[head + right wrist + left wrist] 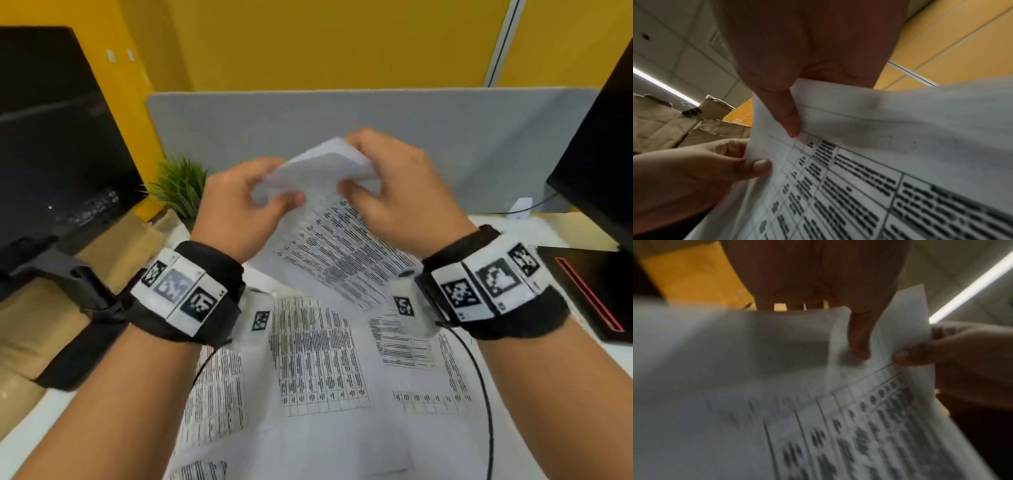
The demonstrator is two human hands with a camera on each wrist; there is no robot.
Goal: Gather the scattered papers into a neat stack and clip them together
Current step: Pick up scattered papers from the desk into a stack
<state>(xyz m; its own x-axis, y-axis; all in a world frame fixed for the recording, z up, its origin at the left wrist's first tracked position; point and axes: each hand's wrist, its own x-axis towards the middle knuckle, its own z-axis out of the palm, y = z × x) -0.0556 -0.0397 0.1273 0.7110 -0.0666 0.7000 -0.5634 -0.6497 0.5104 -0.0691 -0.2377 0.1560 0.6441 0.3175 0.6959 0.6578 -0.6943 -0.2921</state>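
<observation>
Clearly the work is only at its start. Both hands hold papers up in the air: the left hand point(239, 202) pinches the upper corner of the lifted sheets point(342, 246) between thumb and fingers, and the right hand point(394, 192) pinches the same top edge just beside it, thumb on the printed side. So both grips are closed on paper, not free. From the right wrist view it looks like more than one sheet sits in the pinch, but how many I cannot tell.

Below the grip, the held sheets hang down toward the person. Under them, several loose printed pages point(318, 359) lie on the white desk point(41, 418), overlapping at different angles, not yet collected. I judge that most of the gathering is left, then squaring the edges, then the clipping.

A black binder clip point(692, 112) is seen in the right wrist view, away from the grip on the left-hand side, on torn brown paper point(659, 128). It is not yet taken.
</observation>
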